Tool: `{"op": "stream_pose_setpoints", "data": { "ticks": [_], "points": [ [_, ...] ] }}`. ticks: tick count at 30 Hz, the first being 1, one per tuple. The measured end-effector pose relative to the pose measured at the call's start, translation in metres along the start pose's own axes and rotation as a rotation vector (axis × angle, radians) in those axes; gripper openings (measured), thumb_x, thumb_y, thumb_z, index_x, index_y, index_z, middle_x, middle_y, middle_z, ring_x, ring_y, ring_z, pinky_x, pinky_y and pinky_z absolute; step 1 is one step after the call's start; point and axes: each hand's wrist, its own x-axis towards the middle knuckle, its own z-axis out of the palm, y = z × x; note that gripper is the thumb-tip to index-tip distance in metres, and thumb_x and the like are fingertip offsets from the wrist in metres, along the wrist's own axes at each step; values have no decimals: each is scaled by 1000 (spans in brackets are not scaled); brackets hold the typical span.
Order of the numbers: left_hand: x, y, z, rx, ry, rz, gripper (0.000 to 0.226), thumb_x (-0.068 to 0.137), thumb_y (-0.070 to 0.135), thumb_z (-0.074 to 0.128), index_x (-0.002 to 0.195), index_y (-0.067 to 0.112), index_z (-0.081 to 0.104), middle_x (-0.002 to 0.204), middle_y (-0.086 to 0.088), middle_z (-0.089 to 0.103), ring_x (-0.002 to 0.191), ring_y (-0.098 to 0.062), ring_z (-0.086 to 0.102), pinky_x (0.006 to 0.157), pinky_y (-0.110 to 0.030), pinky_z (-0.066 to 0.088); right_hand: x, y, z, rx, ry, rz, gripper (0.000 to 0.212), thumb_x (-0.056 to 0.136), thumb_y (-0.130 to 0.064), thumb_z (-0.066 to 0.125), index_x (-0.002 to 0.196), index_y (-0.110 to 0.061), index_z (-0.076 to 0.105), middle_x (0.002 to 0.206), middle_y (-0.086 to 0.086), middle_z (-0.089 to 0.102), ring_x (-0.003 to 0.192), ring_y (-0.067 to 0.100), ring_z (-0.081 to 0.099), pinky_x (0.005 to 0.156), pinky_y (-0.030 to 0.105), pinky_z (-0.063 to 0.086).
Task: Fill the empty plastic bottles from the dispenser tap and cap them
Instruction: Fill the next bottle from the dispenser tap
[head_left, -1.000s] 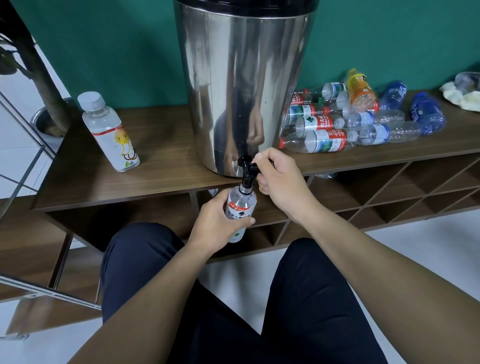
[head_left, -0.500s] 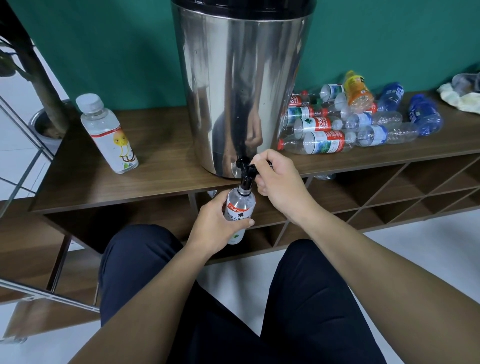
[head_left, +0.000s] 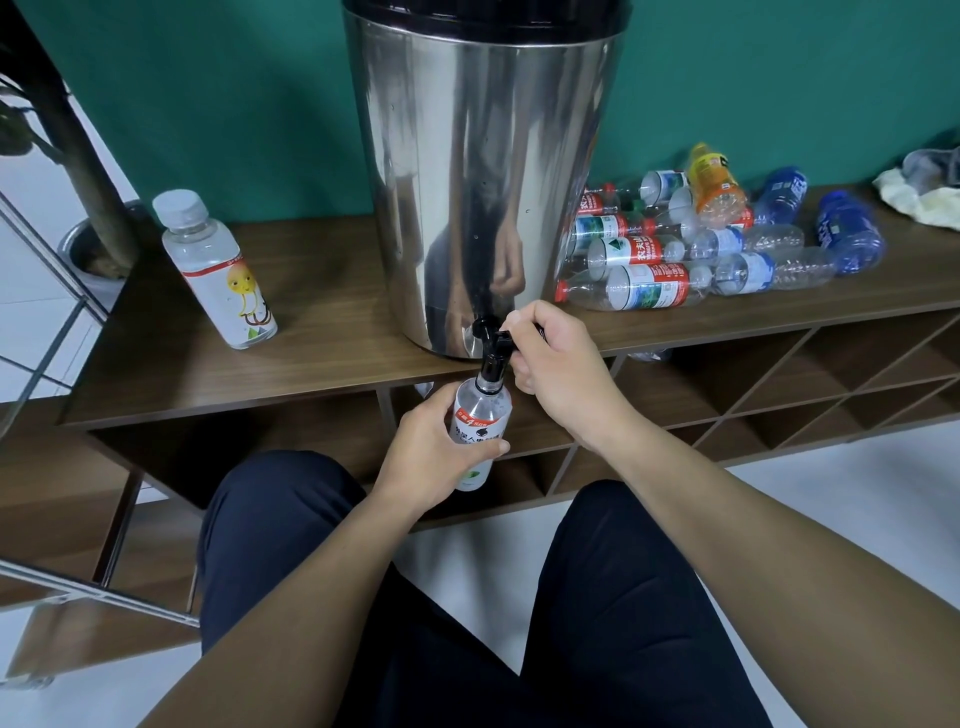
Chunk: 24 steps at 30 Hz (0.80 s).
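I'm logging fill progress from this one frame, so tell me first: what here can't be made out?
- Water level in the held bottle: head view, hidden by its label and the left hand.
- Tap lever: mostly covered by the right hand; open or closed is unclear.
- Dispenser top: cut off by the upper edge.
- Pile of bottles: overlapping, count uncertain.

bare shelf top (head_left: 332, 312) between capped bottle (head_left: 218, 270) and dispenser (head_left: 483, 171), bottle pile (head_left: 701, 244) crowding right
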Motion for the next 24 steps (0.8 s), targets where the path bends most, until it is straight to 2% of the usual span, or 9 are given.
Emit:
{"op": "stream_pose_setpoints", "data": {
  "ticks": [5,9,14,20,24],
  "points": [
    [-1,2,0,15,4,-22,72,78,36,103,138,41,66,120,28,75,111,15,67,93,-17,53,0,0,-1,0,0,1,24,115,-27,54,97,-14,63,60,-14,45,57,9,42,58,32,35],
    [-1,2,0,11,0,-21,75,78,36,103,143,38,66,123,25,76,113,9,69,101,-25,57,-1,-1,-1,-7,-7,4,26,116,-28,54,99,-12,63,60,-14,45,57,9,42,58,31,35],
    [-1,-1,0,8,13,-10,75,77,37,104,142,37,68,123,24,77,113,7,71,102,-27,58,0,-1,-1,-15,-7,8,26,115,-28,54,97,-13,63,58,-14,45,56,8,41,57,32,34],
    [0,-2,1,15,18,2,74,76,35,104,141,36,69,122,24,77,111,9,70,98,-22,57,0,0,0,22,-5,12,26,116,-26,54,93,-18,62,59,-15,43,55,9,39,56,32,32],
    [0,0,1,18,23,6,73,76,34,105,140,35,70,120,26,77,111,12,69,91,-12,52,0,1,1,34,3,9,26,116,-26,54,92,-19,62,59,-15,44,56,10,39,57,32,32]
  ]
}}
